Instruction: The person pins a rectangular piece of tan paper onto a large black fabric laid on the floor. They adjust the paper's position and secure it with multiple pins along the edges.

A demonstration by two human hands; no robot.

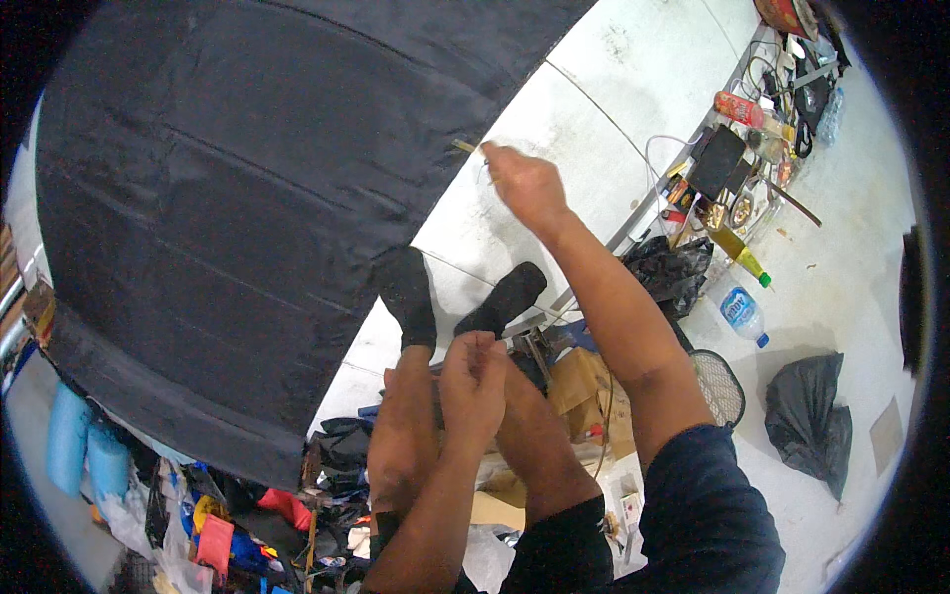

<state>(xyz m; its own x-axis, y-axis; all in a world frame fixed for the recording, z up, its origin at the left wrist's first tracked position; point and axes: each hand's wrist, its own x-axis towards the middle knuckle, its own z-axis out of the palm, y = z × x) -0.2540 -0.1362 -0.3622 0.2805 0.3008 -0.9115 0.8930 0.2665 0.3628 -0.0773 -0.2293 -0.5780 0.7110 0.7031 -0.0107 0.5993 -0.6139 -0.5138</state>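
My right hand [526, 186] is closed around a thin, yellowish tool [462, 146] whose narrow end sticks out past the fingers. It is over the edge of a large black cloth [237, 198], beside the white tiled surface; most of the tool is hidden in the fist, so its kind is unclear. My left hand [472, 386] is held in front of my shins, just below my socked feet. Its fingers are curled together, and what they hold, if anything, is too small or hidden to name.
White tiles [633, 69] run along the cloth's right side. Bottles, cables and small tools clutter the far right, near a plastic water bottle [740, 315] and a black plastic bag [807, 416]. A cardboard box [584, 386] stands by my right knee. Blue rolls [69, 441] and mixed scraps lie at lower left.
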